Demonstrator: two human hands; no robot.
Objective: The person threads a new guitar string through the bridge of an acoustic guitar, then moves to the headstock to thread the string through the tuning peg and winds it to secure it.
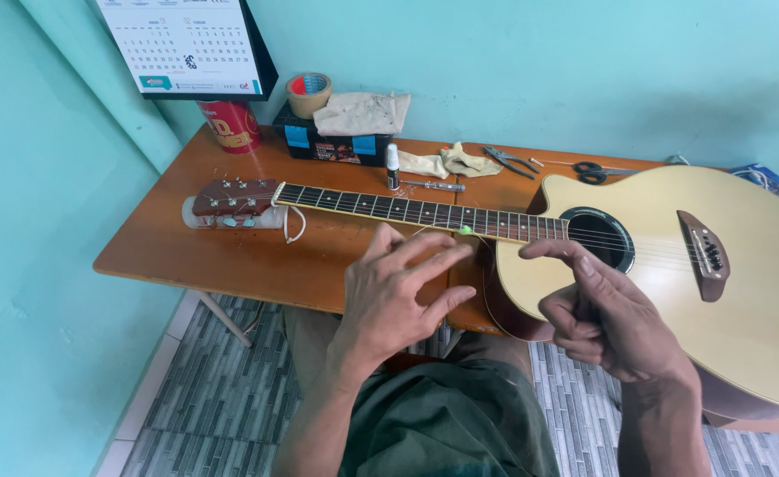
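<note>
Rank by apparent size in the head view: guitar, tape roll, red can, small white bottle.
1. guitar, largest by far.
2. red can, partly hidden by the calendar.
3. tape roll, close to the can; order unsure.
4. small white bottle, smallest.

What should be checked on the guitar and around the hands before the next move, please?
1. Guitar lies flat on the table: ok.
2. Headstock rests on a white support: ok.
3. Left hand by the neck, near a small green piece: ok; grip cannot tell.
4. Right hand over the body beside the soundhole: ok.
5. Pliers and scissors lie apart from the hands: ok.
6. String tension: cannot tell.
</note>
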